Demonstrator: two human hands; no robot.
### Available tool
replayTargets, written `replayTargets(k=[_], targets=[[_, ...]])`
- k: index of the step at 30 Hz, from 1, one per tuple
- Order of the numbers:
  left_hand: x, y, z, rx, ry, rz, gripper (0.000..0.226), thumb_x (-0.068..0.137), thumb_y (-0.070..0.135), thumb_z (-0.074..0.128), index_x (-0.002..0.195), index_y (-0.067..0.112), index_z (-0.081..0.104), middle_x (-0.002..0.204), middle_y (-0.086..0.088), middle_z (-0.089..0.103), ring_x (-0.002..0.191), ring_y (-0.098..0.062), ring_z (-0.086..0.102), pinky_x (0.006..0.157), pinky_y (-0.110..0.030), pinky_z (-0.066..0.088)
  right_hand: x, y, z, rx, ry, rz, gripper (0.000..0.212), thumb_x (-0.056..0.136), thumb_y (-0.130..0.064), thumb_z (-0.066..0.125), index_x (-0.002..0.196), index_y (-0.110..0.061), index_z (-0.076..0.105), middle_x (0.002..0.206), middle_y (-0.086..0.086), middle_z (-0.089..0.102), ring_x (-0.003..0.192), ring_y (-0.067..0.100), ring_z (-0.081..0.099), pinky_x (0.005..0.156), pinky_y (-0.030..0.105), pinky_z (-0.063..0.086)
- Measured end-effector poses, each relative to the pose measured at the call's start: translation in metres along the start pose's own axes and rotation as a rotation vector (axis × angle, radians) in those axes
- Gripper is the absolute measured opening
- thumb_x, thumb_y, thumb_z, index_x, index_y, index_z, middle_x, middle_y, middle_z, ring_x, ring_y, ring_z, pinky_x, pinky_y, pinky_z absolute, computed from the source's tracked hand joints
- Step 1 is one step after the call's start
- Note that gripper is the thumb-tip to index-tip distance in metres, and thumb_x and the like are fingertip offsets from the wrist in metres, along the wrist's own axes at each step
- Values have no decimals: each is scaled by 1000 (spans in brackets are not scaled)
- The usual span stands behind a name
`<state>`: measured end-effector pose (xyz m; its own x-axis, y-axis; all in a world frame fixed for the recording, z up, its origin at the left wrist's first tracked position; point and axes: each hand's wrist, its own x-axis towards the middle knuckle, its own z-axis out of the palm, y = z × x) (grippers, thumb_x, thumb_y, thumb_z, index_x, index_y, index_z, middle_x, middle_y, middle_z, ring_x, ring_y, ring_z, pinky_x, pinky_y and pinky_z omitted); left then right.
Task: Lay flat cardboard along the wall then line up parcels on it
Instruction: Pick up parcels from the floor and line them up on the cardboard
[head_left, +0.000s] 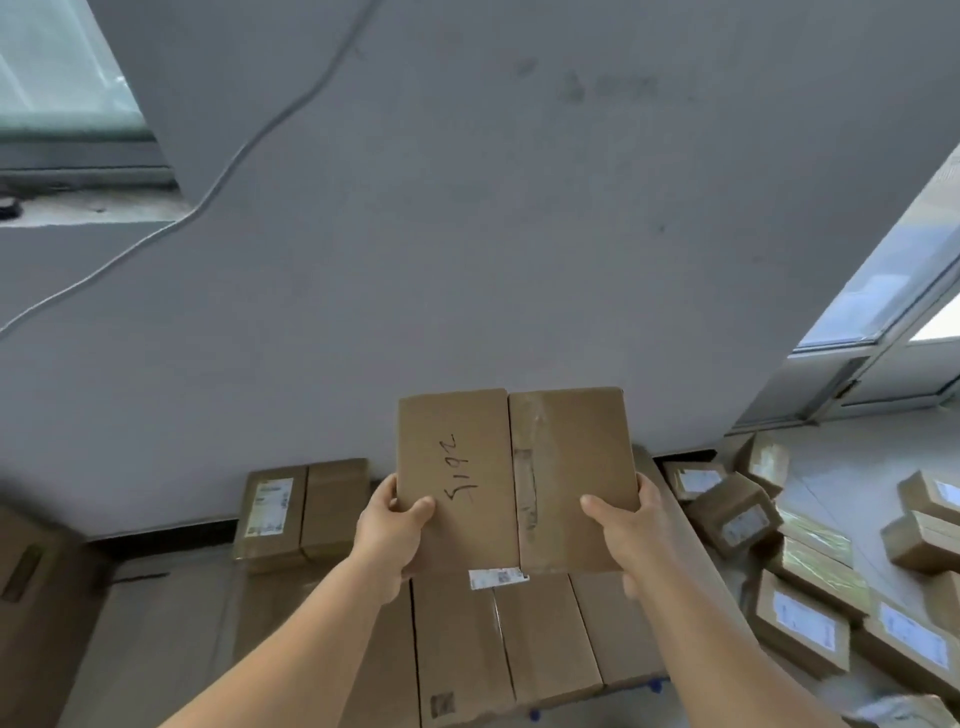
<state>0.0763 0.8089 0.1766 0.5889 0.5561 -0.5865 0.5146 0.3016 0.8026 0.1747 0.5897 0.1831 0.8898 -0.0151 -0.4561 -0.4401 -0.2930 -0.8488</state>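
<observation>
A brown cardboard parcel (514, 478) with "5192" handwritten on it and clear tape down its seam is held up in front of the grey wall (467, 234). My left hand (389, 525) grips its left edge, thumb on the top face. On the opposite edge, my right hand (631, 530) holds it the same way. Below the parcel, flat cardboard (467, 639) lies on the floor by the wall. One labelled parcel (301, 512) stands against the wall at the left.
Several labelled parcels (810, 587) lie in a loose heap on the floor at the right. A large brown box (36, 597) fills the lower left corner. A cable (249, 150) runs across the wall. Windows show at upper left and right.
</observation>
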Motion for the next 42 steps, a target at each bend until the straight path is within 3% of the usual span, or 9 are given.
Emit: replayTargets(k=[10,13,18,25,28,32,36,39,42], targets=[[101,-24,0,16,239,-62,52,94,23,56,139,33,33,122,4,53,103,-21,53,83,-40,48,113,14,83,-95,-184,52,64,86,-15,69,141,-26,38,114,-2,61,102,23,61,94,45,51],[135,-46,11,4,267,-112,56,94,23,55,143,32,29,122,6,51,104,-20,53,80,-37,47,158,35,101,-138,-232,86,64,84,-14,70,139,-26,40,111,-2,63,100,24,63,93,48,52],[196,-97,29,-2,289,-190,65,93,18,58,148,27,25,136,0,50,114,-22,52,97,-38,45,223,87,131,-255,-260,125,65,84,-14,71,141,-20,40,116,3,61,103,26,60,95,46,50],[278,-158,35,37,243,-274,80,88,9,64,151,25,17,139,-1,48,121,-20,49,99,-29,37,294,175,181,-391,-278,158,53,83,-18,72,131,-19,49,109,1,64,90,21,59,75,30,46],[310,-180,34,97,218,-274,93,82,4,70,152,25,14,139,0,48,115,-14,48,93,-21,34,314,214,200,-341,-289,263,56,79,-22,76,129,-24,51,108,-4,66,95,20,63,85,39,53],[348,-209,32,314,173,-224,113,75,5,75,152,33,-3,156,0,20,137,-19,33,110,-33,30,335,246,225,-260,-326,295,69,76,-16,79,135,-24,45,110,-4,66,99,20,64,94,43,51],[362,-225,33,745,118,-91,98,87,13,66,149,42,-4,156,7,-24,146,-23,13,111,-33,29,336,252,245,-322,-416,179,99,75,-7,76,149,-36,18,135,-8,50,110,15,57,91,33,49],[367,-229,28,1112,139,47,79,93,20,57,150,40,6,157,5,-21,146,-28,-3,117,-40,15,328,250,254,-530,-505,-5,100,82,-1,66,152,-41,6,154,-11,16,106,8,48,80,16,40],[377,-226,24,1306,98,185,72,97,19,50,151,37,6,160,2,-9,147,-23,-5,118,-38,2,325,248,261,-718,-568,-137,85,89,-4,59,149,-43,14,159,-8,3,111,12,52,85,15,35]])
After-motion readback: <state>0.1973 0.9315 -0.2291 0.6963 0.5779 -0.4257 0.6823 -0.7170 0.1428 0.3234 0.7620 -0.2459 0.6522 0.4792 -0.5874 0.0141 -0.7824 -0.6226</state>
